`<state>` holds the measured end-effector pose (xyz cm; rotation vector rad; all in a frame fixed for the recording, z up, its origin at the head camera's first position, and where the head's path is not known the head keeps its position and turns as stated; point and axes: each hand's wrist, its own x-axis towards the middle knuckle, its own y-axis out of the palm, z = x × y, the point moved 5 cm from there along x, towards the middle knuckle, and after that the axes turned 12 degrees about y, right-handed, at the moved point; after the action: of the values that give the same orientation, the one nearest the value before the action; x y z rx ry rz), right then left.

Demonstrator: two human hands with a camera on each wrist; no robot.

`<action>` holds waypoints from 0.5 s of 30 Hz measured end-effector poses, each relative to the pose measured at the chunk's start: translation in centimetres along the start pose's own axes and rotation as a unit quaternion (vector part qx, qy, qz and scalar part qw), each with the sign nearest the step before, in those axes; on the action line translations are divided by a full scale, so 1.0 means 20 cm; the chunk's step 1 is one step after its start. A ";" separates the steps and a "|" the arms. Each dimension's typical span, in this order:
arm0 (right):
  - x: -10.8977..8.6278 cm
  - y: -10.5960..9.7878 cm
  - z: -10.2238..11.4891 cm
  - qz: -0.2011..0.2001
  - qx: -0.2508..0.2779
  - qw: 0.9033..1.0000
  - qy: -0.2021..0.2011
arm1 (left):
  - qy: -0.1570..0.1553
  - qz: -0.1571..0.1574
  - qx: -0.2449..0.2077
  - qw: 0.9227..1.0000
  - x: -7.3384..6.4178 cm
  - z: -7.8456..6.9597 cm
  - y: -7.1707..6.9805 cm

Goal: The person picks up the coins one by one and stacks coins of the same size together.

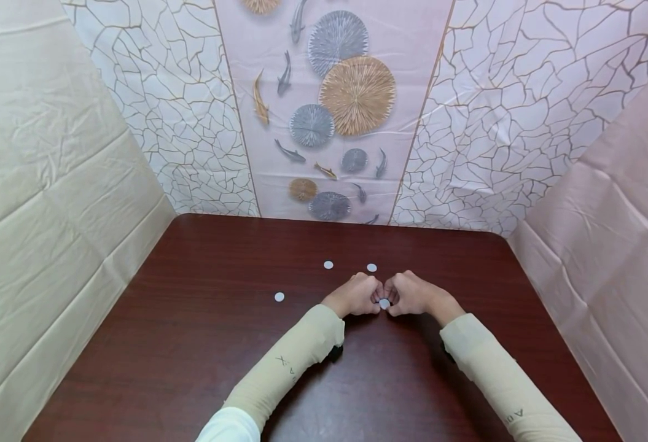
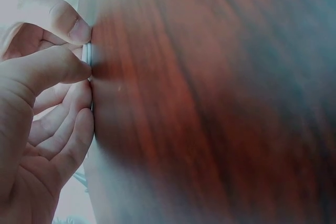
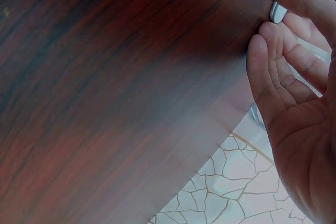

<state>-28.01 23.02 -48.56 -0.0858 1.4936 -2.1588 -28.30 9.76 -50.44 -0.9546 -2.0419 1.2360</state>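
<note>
L hand [image 1: 361, 294] & R hand [image 1: 412, 294] meet, curled fingers & thumbs gripping opp. edges of white disc [image 1: 384, 304] on table [image 1: 180, 368]; poss. 2 stacked, wrist views blurry; near disc [image 1: 371, 267] just beyond, mid disc [image 1: 328, 264] & outer disc [image 1: 279, 297] off to L

cloth-walled booth [image 1: 484, 123], wider setting unclear: creased side drapes [image 1: 53, 184], fish-print backdrop [image 1: 329, 123], dark wood-grain table [image 1: 185, 331]

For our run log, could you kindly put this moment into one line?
left hand: holds white disc | right hand: holds same disc | table: three other discs
</note>
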 end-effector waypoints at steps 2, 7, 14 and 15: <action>0.00 0.00 0.00 0.000 0.001 1.000 0.001 | 0.004 -0.003 -0.001 1.000 0.00 0.00 0.00; 0.00 0.00 0.00 -0.002 0.004 1.000 0.001 | 0.010 -0.008 -0.015 1.000 0.00 0.00 0.00; -0.01 0.01 0.00 -0.004 0.003 1.000 0.005 | 0.006 -0.011 -0.032 0.999 -0.01 0.00 0.00; -0.01 0.00 0.00 -0.004 0.004 1.000 0.005 | 0.006 -0.013 -0.033 0.999 -0.01 0.00 0.00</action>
<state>-27.82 23.14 -48.62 -0.0778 1.4936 -2.1744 -28.15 9.62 -50.45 -0.9604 -2.0901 1.1536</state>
